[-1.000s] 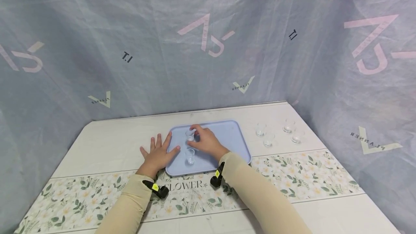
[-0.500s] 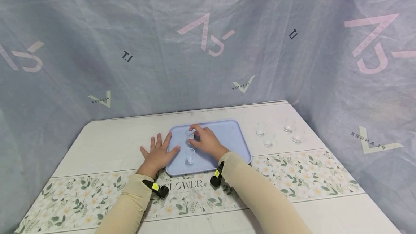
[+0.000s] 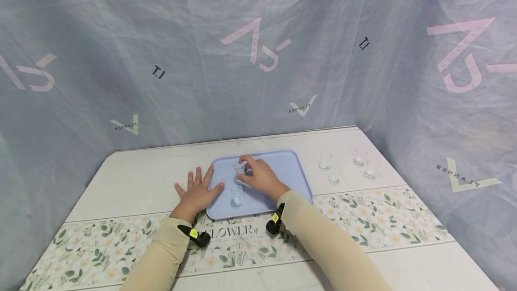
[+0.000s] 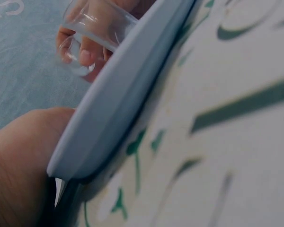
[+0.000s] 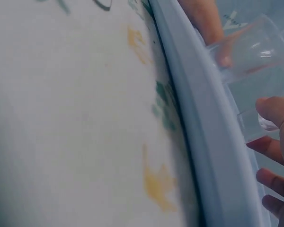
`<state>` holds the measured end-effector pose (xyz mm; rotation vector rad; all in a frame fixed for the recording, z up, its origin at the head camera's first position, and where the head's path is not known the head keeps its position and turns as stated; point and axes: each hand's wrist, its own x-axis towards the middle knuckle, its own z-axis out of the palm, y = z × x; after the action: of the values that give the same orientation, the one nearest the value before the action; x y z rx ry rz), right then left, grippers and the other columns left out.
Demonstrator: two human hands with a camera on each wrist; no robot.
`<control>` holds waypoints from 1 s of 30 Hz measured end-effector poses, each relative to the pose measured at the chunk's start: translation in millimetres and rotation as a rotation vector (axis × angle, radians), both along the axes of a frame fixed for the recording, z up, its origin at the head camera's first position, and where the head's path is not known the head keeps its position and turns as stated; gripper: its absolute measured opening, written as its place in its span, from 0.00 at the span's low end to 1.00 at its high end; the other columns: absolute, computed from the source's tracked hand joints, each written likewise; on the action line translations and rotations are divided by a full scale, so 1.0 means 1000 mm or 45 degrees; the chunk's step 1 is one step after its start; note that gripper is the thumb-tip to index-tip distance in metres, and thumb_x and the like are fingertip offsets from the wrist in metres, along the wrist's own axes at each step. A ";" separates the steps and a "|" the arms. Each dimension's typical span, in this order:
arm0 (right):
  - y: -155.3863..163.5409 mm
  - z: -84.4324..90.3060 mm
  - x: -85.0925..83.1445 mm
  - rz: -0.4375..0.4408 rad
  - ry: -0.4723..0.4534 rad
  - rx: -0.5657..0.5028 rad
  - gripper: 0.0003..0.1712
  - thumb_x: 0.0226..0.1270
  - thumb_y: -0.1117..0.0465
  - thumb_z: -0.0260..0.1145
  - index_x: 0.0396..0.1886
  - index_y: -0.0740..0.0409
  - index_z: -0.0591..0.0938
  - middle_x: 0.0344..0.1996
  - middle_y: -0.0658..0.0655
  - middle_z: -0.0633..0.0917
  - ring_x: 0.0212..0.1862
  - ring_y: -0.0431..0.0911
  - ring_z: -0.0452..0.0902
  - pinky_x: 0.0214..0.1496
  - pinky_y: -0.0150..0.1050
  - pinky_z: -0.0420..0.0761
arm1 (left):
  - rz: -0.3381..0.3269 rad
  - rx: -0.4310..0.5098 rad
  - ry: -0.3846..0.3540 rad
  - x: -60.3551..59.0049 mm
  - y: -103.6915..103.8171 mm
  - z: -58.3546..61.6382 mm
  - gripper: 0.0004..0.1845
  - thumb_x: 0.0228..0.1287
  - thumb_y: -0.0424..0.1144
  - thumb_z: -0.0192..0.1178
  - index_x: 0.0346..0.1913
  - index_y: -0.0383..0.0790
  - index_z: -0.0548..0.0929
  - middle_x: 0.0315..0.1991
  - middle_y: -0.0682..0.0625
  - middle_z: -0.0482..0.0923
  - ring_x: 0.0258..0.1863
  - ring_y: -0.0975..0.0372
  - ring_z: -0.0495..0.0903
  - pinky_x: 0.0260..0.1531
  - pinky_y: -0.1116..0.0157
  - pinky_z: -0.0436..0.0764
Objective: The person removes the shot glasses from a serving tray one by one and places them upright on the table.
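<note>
A pale blue tray (image 3: 282,169) lies on the table, with two small clear shot glasses standing on it near its left side. My right hand (image 3: 260,179) reaches over the tray and pinches the rear shot glass (image 3: 239,169) between thumb and fingers; part of that glass is hidden by the fingers. Closer to me stands the front shot glass (image 3: 236,195), untouched, its wall also large in the right wrist view, where the thumb (image 5: 274,109) shows at the other glass. Spread flat at the tray's left edge, my left hand (image 3: 197,197) has its thumb over the rim.
Several more clear glasses, such as the nearest one (image 3: 335,174), stand on the table right of the tray. A floral strip (image 3: 371,219) runs across the tablecloth in front. Grey printed curtains (image 3: 202,57) enclose the table at the back and sides.
My right hand has shifted slightly to the right, and the rear shot glass has moved with it. The left hand and the front glass stay in place.
</note>
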<state>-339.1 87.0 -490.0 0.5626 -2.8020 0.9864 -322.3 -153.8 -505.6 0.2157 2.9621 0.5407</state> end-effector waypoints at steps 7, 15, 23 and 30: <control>0.018 0.011 0.009 -0.027 0.011 -0.041 0.26 0.67 0.47 0.71 0.62 0.42 0.75 0.44 0.50 0.85 0.50 0.50 0.79 0.51 0.48 0.79 | -0.007 0.007 -0.002 -0.001 -0.001 0.000 0.49 0.70 0.74 0.38 0.83 0.50 0.42 0.81 0.33 0.31 0.78 0.36 0.26 0.60 0.26 0.20; 0.043 0.022 0.023 -0.049 0.033 -0.040 0.26 0.66 0.48 0.72 0.61 0.43 0.76 0.44 0.50 0.85 0.50 0.52 0.79 0.50 0.48 0.78 | -0.014 0.018 0.004 0.000 -0.002 -0.001 0.49 0.70 0.75 0.38 0.83 0.52 0.41 0.81 0.34 0.30 0.78 0.36 0.26 0.60 0.26 0.20; 0.071 0.022 0.037 -0.069 0.051 -0.023 0.26 0.66 0.48 0.73 0.61 0.45 0.76 0.44 0.51 0.85 0.51 0.54 0.80 0.50 0.50 0.79 | -0.015 0.009 0.003 0.001 -0.002 0.001 0.48 0.70 0.74 0.39 0.83 0.53 0.41 0.81 0.34 0.31 0.78 0.37 0.27 0.61 0.25 0.22; 0.096 0.019 0.053 -0.097 0.084 -0.025 0.26 0.65 0.49 0.74 0.60 0.45 0.76 0.45 0.52 0.85 0.52 0.54 0.82 0.50 0.52 0.80 | -0.018 0.010 0.003 0.000 -0.001 0.000 0.48 0.71 0.73 0.39 0.83 0.52 0.42 0.81 0.34 0.31 0.78 0.36 0.27 0.61 0.25 0.23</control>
<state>-286.3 183.0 -470.9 0.4732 -2.7314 0.9611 -322.1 -155.2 -505.9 0.2384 2.9586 0.5503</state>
